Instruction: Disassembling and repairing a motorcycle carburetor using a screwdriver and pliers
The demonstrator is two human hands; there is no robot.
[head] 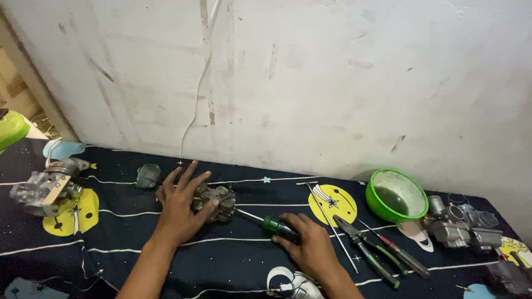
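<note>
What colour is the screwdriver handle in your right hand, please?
Green with a black end, seen in the head view: screwdriver, right hand.

A single head-worn camera looks forward and down from close above the worktop, facing the scuffed white wall that rises behind its far edge.

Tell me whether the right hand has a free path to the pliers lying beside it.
Probably yes. The right hand grips a green-handled screwdriver, so it would have to put that down first. The pliers lie just to its right on the cloth, with only a thin metal rod between.
</note>
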